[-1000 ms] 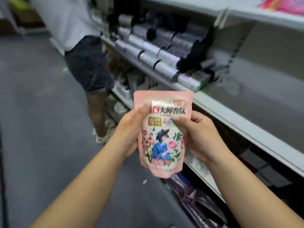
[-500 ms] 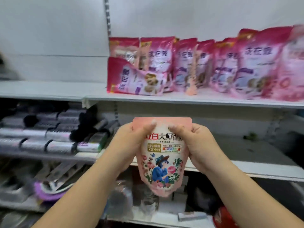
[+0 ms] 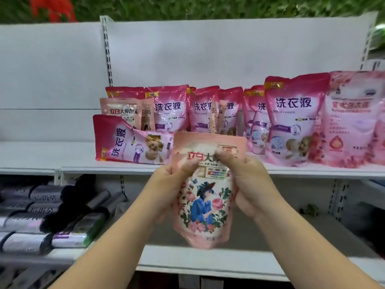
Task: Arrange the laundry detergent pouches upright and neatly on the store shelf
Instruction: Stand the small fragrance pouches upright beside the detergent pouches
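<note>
Held item: pale pink floral plastic detergent pouch (image 3: 208, 190), upright, in front of and below the white metal store shelf (image 3: 73, 157)
Hands: left hand (image 3: 168, 184) and right hand (image 3: 245, 184) both grip its upper part, thumbs pinching the front
Done: most glossy pink pouches (image 3: 291, 122) stand in a row
Left: one fallen pink pouch (image 3: 129, 140) lies sideways; held pouch unplaced
</note>
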